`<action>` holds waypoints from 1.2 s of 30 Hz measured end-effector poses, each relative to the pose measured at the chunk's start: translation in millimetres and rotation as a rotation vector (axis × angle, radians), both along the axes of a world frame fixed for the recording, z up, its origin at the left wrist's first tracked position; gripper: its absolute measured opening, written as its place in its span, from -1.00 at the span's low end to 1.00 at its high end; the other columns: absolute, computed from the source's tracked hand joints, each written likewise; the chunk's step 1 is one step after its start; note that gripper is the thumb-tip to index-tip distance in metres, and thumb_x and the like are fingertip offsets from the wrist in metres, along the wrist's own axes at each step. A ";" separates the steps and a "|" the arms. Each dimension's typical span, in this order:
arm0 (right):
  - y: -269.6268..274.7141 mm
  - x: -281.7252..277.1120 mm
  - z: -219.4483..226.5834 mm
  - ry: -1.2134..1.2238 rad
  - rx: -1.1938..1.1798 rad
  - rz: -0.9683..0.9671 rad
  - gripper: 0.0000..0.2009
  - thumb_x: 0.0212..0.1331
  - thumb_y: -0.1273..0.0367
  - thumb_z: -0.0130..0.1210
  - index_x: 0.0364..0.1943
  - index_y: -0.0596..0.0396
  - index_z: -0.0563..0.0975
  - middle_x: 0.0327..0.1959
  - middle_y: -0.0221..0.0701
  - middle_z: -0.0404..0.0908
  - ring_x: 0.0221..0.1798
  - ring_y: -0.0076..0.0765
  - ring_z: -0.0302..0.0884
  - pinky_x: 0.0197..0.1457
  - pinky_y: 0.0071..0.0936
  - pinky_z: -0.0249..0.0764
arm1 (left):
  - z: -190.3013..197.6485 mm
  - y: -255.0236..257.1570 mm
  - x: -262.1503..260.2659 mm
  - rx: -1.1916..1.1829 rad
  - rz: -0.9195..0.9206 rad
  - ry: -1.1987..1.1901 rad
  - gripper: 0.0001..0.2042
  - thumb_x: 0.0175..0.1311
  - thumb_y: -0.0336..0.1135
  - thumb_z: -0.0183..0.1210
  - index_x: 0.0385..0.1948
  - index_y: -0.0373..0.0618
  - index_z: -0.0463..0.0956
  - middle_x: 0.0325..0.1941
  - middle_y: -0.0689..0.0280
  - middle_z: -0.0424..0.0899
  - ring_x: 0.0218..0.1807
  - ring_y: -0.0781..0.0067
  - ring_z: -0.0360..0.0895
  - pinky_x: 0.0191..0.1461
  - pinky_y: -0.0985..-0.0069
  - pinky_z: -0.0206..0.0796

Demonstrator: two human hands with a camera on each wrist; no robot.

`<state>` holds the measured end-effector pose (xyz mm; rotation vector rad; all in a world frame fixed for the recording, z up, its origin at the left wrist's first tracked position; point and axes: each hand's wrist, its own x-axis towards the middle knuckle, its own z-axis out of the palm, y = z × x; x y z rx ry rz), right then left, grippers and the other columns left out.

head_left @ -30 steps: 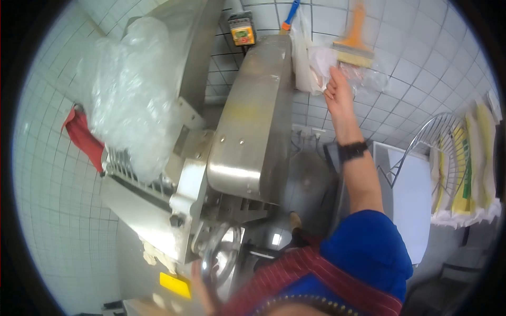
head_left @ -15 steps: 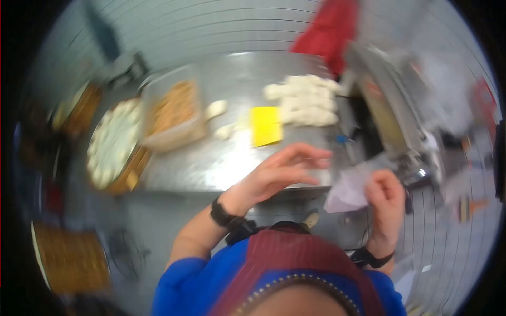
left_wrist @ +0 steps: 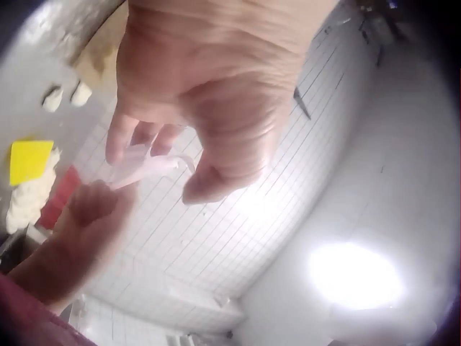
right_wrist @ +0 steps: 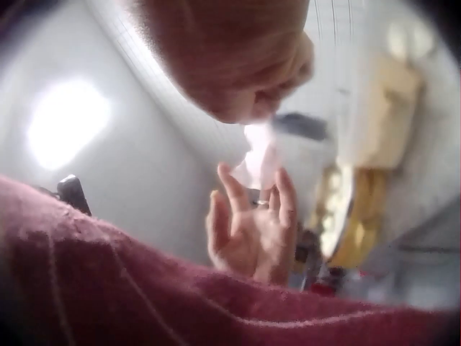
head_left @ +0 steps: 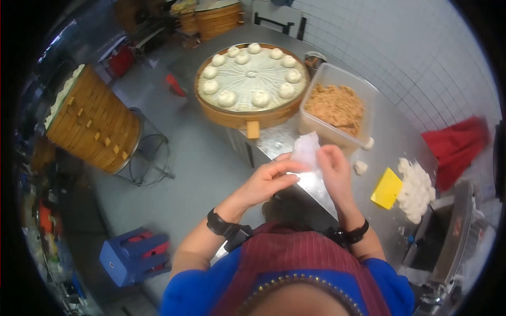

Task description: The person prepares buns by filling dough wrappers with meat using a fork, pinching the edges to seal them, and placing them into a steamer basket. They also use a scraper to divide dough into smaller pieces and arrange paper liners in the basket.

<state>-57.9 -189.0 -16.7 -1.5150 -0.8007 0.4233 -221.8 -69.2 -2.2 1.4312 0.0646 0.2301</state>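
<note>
A crumpled, thin whitish plastic film is between my two hands over the table's near edge. My right hand pinches it from the right, its fingers curled in. On the other side my left hand reaches toward it with fingers extended. The right wrist view shows the left hand palm up and spread, its fingertips at the film's lower edge. In the left wrist view, the film overlaps those fingers while the thumb stands apart.
Beyond the hands, a plastic tub of brown filling stands beside a round bamboo steamer with several white buns. A yellow scraper lies against dough pieces. Stacked steamers and a blue stool are left of the table.
My right hand has come from the bags at the tiled wall to the table, carrying the film. The left hand has left the machine's wheel and met it. The view has swung left toward the steamer.
</note>
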 end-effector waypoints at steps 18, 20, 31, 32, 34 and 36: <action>400.6 134.6 -59.2 -0.279 -0.498 0.185 -0.77 0.00 0.22 0.13 -0.45 0.10 0.58 -0.49 -0.23 0.61 -0.36 -0.18 0.57 -0.22 -0.31 0.44 | 7.6 318.5 18.7 -0.229 0.304 0.328 -0.64 0.31 -0.41 -0.01 0.12 -0.35 0.33 -0.16 0.13 0.61 -0.15 0.44 0.60 -0.05 0.62 0.46; 418.4 155.7 -78.4 -0.327 -0.582 0.135 -0.77 -0.01 0.21 0.12 -0.44 0.09 0.59 -0.46 -0.23 0.63 -0.33 -0.18 0.58 -0.20 -0.32 0.44 | 7.4 346.1 17.1 -0.228 0.303 0.282 -0.65 0.32 -0.40 -0.02 0.11 -0.35 0.33 -0.18 0.15 0.61 -0.16 0.43 0.61 -0.10 0.63 0.47; 430.7 125.3 -55.8 -0.483 -0.867 -0.231 -0.70 0.00 0.19 0.10 -0.19 -0.01 0.54 -0.36 -0.18 0.64 -0.25 -0.09 0.59 -0.14 -0.27 0.47 | -31.8 529.0 -16.5 -0.154 0.636 0.272 -0.72 0.33 -0.38 -0.01 0.01 -0.31 0.41 -0.01 0.18 0.52 -0.16 0.46 0.58 -0.15 0.62 0.46; 431.0 119.4 -45.6 -0.528 -0.909 -0.244 -0.70 0.02 0.19 0.10 -0.17 -0.02 0.52 -0.34 -0.19 0.64 -0.23 -0.09 0.59 -0.13 -0.27 0.47 | -40.2 542.8 -20.2 -0.135 0.670 0.288 -0.72 0.33 -0.38 0.00 0.01 -0.30 0.41 -0.02 0.18 0.52 -0.16 0.46 0.58 -0.16 0.61 0.45; 434.7 109.8 -35.3 -0.565 -0.973 -0.274 -0.69 0.03 0.19 0.11 -0.15 -0.02 0.51 -0.32 -0.20 0.64 -0.21 -0.08 0.59 -0.12 -0.27 0.47 | -64.2 570.9 -25.4 -0.159 0.665 0.334 -0.73 0.32 -0.38 0.00 -0.01 -0.29 0.42 -0.03 0.17 0.52 -0.15 0.45 0.57 -0.15 0.61 0.43; 444.6 90.3 -39.2 -0.425 -0.941 -0.107 -0.73 0.06 0.19 0.11 -0.20 -0.01 0.51 -0.32 -0.23 0.64 -0.19 -0.12 0.59 -0.12 -0.30 0.46 | -87.1 586.6 -24.6 -0.173 0.646 0.396 -0.75 0.32 -0.38 -0.01 -0.03 -0.27 0.42 -0.04 0.16 0.52 -0.14 0.45 0.56 -0.15 0.61 0.41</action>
